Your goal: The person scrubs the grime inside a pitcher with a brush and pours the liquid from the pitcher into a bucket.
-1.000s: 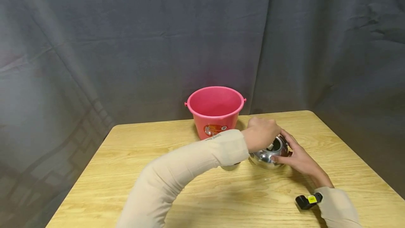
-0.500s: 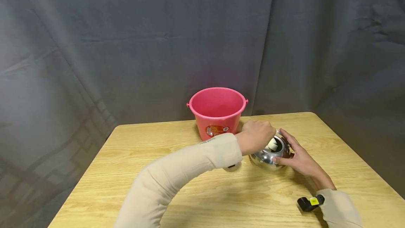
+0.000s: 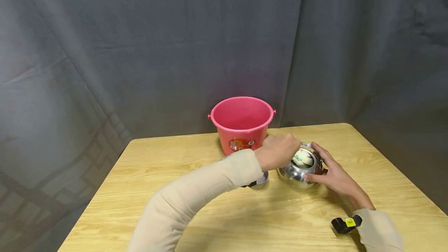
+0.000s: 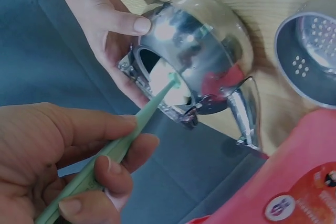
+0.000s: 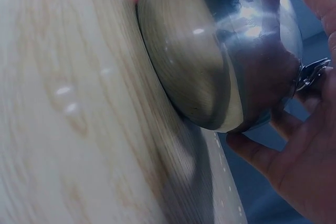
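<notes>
Glossy metal kettle [image 4: 202,40], smooth plastic bucket [image 3: 241,134]

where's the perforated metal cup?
In the head view, the cup sits on the table, just left of the kettle and in front of the pink bucket, partly hidden by the left sleeve.

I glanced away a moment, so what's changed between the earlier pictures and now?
The left grip moved slightly left, holding the green brush, and more of its white head shows in the mouth of the kettle. Nothing was let go. The right grip stays on the kettle; the bucket stands unmoved.
</notes>
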`<state>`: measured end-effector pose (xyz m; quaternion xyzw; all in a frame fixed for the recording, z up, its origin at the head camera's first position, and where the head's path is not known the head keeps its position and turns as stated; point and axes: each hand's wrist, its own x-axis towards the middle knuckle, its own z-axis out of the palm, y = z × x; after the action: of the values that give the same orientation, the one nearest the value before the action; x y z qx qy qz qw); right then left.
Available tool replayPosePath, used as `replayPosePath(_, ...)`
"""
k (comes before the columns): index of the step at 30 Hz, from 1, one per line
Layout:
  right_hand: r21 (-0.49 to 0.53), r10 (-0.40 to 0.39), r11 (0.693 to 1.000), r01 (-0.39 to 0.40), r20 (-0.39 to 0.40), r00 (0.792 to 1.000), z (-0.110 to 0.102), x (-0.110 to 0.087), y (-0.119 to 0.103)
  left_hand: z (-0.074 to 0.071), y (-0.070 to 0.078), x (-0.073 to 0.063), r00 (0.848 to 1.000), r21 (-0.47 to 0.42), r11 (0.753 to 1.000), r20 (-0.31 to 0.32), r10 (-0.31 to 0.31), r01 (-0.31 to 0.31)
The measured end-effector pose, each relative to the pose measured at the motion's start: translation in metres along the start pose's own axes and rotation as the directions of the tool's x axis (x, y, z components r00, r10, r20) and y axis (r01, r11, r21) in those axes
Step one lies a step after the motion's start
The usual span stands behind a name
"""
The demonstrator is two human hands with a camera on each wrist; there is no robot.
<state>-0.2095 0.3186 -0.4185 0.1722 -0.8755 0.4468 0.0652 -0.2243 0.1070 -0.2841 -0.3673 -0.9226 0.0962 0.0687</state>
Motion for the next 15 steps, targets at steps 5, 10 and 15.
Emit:
replayPosePath(5,0.006,0.003,1.0,-0.003,-0.005,1.0,-0.001,-0.002,-0.001,0.004,-0.005,-0.002,1.0,-0.042,0.999,-0.014,-0.004,0.004)
replayPosePath(10,0.024,0.01,1.0,-0.01,-0.006,1.0,0.002,-0.005,0.001,0.011,-0.009,-0.004,1.0,-0.104,0.995,-0.001,0.0,0.0)
replayPosePath(15,0.064,0.016,0.998,-0.015,-0.003,1.0,0.002,-0.001,0.0,0.013,-0.015,-0.003,1.0,-0.154,0.988,0.006,-0.012,0.013)
